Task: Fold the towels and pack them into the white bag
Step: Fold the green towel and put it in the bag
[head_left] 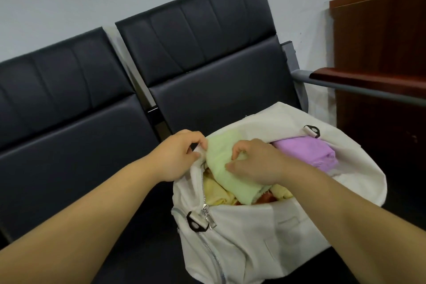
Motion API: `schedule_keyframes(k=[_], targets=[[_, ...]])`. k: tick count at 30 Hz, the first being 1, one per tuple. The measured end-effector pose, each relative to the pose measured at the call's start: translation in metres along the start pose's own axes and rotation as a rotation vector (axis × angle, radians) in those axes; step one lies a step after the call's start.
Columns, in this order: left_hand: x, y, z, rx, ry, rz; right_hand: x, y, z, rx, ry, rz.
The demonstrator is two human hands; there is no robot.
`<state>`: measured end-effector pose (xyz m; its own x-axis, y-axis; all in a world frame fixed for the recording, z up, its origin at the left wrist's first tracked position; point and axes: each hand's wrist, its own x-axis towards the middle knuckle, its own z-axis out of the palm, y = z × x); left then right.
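- left hand [178, 156]: forearm comes in from lower left, fingers curled, pinching the left rim of the white bag [265, 237] at its opening, holding that edge up and out.
- right hand [255, 164]: forearm enters from lower right, palm down over the bag mouth, fingertips bent and gripping the light green towel [227, 169].
- light green towel: lies across the open top of the bag, its far end near the left hand, its near end dipping into the bag.
- white bag: one, sitting on the right seat of the black bench [92, 145], zip open, metal zip pull [211, 219] hanging at the near-left end.
- Towels counted in the bag: one green on top, one purple towel [306, 151] at the far right of the opening, yellow towels [217, 194] below the green one; two yellow patches show, cannot tell if one piece or two. A bit of orange-red cloth [267, 198] peeks under the green one.
- Black strap tabs [194, 222]: two, one at each end of the zip.
- bench: two padded seats seen, grey armrest [345, 86] at right, brown wooden cabinet [380, 53] beside it.
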<state>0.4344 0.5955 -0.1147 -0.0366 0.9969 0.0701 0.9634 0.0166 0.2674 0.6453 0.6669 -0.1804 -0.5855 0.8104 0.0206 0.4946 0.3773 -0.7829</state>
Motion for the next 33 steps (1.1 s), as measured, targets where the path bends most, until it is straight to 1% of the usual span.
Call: schedule_keyframes(k=[2,4,7,10,15,22,24,27,29,33], targets=[[0.002,-0.003,-0.003,-0.001,0.007,-0.037,0.000,-0.001,0.010,-0.005,0.072,-0.060],[0.002,-0.005,-0.005,-0.023,0.057,-0.061,-0.003,0.001,0.018,0.014,0.097,-0.113],[0.002,-0.009,-0.004,-0.025,0.135,-0.068,-0.004,0.007,0.023,-0.013,0.011,-0.141],[0.004,-0.009,-0.004,-0.040,0.207,-0.060,0.003,0.011,0.027,-0.088,-0.108,-0.075],[0.001,-0.004,-0.004,-0.042,0.240,-0.001,0.022,-0.001,0.031,-0.290,-0.203,0.037],[-0.005,-0.004,-0.003,-0.025,0.253,0.015,0.043,-0.008,0.050,-0.438,-0.229,0.127],[-0.004,-0.002,-0.002,-0.027,0.259,0.003,0.045,-0.009,0.053,-0.435,-0.225,0.152],[-0.003,0.000,0.002,-0.038,0.258,-0.032,0.034,-0.011,0.046,-0.380,-0.207,0.114],[-0.005,0.003,0.006,-0.050,0.246,-0.049,0.020,-0.009,0.038,-0.265,-0.162,0.103],[-0.014,0.012,0.015,-0.108,0.172,-0.042,-0.020,0.000,0.021,-0.069,-0.087,0.087]])
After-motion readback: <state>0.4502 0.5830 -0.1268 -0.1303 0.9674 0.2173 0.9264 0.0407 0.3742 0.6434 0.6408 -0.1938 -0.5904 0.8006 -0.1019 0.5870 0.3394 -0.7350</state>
